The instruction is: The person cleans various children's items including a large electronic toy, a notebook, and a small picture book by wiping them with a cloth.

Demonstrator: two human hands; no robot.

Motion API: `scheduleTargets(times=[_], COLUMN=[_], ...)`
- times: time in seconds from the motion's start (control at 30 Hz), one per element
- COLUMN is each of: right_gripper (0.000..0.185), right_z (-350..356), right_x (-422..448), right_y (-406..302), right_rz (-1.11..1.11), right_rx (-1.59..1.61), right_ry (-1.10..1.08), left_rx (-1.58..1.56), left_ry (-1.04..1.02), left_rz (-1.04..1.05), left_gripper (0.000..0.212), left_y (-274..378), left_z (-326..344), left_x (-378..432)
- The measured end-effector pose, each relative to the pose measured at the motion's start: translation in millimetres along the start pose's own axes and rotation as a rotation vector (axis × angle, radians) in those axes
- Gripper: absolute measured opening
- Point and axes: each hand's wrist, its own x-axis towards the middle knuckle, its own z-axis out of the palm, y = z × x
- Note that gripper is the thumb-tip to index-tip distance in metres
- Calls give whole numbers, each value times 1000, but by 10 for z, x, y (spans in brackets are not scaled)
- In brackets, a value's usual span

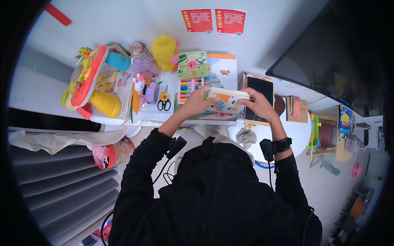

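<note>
Both hands are on a thick small picture book or stack of cards (228, 103) with rounded corners and printed figures. My left hand (197, 103) grips its left end, and my right hand (258, 103) holds the right end with the thumb in front. Directly under it lies a large illustrated board or book (229, 64). Just beyond my left hand are a bead abacus (184, 91) in a pink frame and a green children's board book (190, 70). A dark-screened tablet (259, 86) with a light frame lies partly behind my right hand.
Scissors (164, 103) with a sunflower ornament lie left, near a rabbit toy (139, 84) and a yellow duck figure (164, 52). A colourful activity toy (87, 78) stands farther left. A large dark screen (323, 55) juts out at upper right, above a round white table (295, 135).
</note>
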Motion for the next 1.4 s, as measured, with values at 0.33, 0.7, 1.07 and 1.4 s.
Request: scheduleTargets(times=[0.33, 0.7, 1.07, 1.4], right_gripper=[28, 28, 27, 32], right_z=[146, 774, 1213, 909], right_x=[851, 1519, 1533, 1252], right_y=[-2, -175, -185, -333], right_rz=[178, 321, 280, 453], right_rx=[641, 1211, 1266, 583], right_ry=[175, 311, 407, 218], left_rx=[-296, 737, 704, 681], left_ry=[607, 844, 526, 176], left_rz=[69, 342, 643, 546], left_gripper=[49, 51, 32, 50], left_y=[-155, -110, -239, -525], left_z=[-523, -1253, -1019, -696], left_x=[261, 452, 246, 417])
